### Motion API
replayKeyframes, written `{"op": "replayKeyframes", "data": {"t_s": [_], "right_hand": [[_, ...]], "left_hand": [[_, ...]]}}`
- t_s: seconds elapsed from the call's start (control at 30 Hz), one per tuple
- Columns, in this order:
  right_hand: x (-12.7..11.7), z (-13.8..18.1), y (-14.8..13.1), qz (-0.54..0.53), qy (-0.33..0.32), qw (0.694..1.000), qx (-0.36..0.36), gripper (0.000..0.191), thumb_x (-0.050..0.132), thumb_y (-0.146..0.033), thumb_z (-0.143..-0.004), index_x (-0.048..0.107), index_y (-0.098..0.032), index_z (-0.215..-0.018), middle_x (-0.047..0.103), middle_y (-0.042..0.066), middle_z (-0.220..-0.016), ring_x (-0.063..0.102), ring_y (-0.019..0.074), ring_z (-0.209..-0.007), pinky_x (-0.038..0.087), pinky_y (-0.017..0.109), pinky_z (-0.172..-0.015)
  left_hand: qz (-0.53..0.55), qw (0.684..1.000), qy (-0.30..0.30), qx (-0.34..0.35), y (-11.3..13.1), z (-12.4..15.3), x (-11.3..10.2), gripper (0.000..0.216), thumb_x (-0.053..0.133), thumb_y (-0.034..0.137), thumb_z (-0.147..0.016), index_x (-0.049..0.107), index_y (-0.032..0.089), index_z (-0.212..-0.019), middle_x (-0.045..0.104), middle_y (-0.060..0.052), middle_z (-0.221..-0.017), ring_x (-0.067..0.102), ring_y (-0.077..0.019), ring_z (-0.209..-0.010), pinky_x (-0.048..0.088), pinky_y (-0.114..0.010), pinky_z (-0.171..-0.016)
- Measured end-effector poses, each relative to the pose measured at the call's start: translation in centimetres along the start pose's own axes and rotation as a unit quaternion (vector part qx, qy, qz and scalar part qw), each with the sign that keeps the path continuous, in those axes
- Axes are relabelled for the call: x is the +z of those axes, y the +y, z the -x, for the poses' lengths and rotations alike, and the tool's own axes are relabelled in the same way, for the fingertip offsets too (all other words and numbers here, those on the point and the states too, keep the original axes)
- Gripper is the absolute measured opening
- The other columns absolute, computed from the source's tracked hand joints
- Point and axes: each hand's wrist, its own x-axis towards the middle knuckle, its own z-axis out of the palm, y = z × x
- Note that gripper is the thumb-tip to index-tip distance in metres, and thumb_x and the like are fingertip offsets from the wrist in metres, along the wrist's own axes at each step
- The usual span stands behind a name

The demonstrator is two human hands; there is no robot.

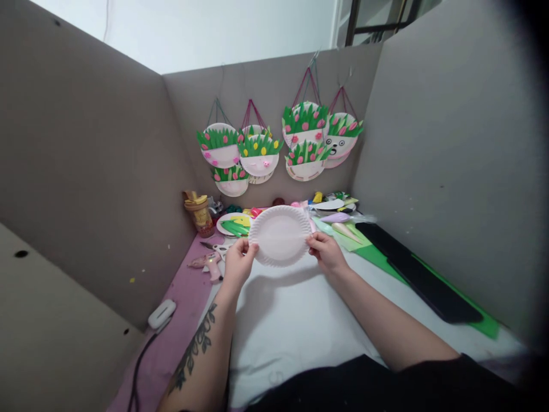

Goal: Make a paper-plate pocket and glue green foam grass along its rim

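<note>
Head view: gray walls (72, 131) left, right and ahead of the left hand (241, 260) and right hand (328, 252). Below both hands, a white cover (300, 332). Rightward of the right hand, a long black object (420, 272). Beyond and above both hands, hanging plates (306, 137) with green leaf shapes. Between the hands, raised over the cover, a white fluted plate (281, 237), pinched narrowly at opposite rims by thumbs and fingers. Left of the left hand, a pink glue gun (210, 264); just beside, scissors (221, 249).
</note>
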Motion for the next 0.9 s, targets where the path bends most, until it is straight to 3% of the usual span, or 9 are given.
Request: {"op": "replayKeyframes", "data": {"t_s": [0.17,0.33,0.6,0.8,0.9], "right_hand": [[-0.1,-0.4,0.4,-0.014,0.031,0.999,-0.039,0.023,0.073,-0.036,-0.059,0.057,-0.02,-0.062,0.046,-0.006,-0.05,0.037,0.007,-0.044,0.027,0.022,-0.043],[-0.3,-0.4,0.6,0.024,0.012,0.996,-0.084,0.021,0.069,-0.033,-0.064,0.054,-0.02,-0.061,0.046,-0.006,-0.054,0.036,0.0081,-0.047,0.027,0.023,-0.044],[-0.2,0.3,0.8,0.136,-0.044,0.981,-0.132,0.029,0.06,-0.047,-0.079,0.055,-0.019,-0.072,0.047,-0.004,-0.059,0.039,0.0107,-0.054,0.031,0.024,-0.051],[-0.1,0.6,0.9,0.189,-0.066,0.972,-0.121,0.04,0.053,-0.053,-0.083,0.048,-0.019,-0.063,0.043,-0.004,-0.056,0.041,0.0113,-0.054,0.031,0.024,-0.052],[0.0,0.8,0.6,0.204,-0.053,0.968,-0.138,0.042,0.051,-0.054,-0.084,0.044,-0.019,-0.06,0.039,-0.004,-0.056,0.038,0.0109,-0.054,0.029,0.024,-0.052]], "left_hand": [[0.006,1.0,-0.009,0.003,0.0,0.1,0.0,0.026,0.057,0.037,-0.077,0.05,0.017,-0.062,0.045,0.004,-0.056,0.04,-0.0094,-0.054,0.029,-0.02,-0.052],[-0.009,1.0,0.024,0.011,0.5,0.2,0.1,0.022,0.052,0.036,-0.081,0.058,0.016,-0.074,0.054,0.001,-0.065,0.047,-0.0117,-0.062,0.034,-0.021,-0.058],[-0.04,0.997,0.057,0.022,0.8,0.1,-0.3,0.017,0.052,0.03,-0.079,0.053,0.017,-0.069,0.051,0.002,-0.061,0.045,-0.0109,-0.058,0.033,-0.021,-0.055],[0.0,0.994,0.106,0.037,-0.1,-0.1,-0.1,0.016,0.052,0.031,-0.081,0.055,0.016,-0.075,0.053,0.003,-0.064,0.047,-0.0105,-0.06,0.036,-0.02,-0.057],[0.024,0.995,0.096,0.023,-0.4,-0.3,-0.1,0.017,0.053,0.033,-0.08,0.055,0.016,-0.075,0.054,0.003,-0.065,0.046,-0.0102,-0.059,0.036,-0.02,-0.057]]}}
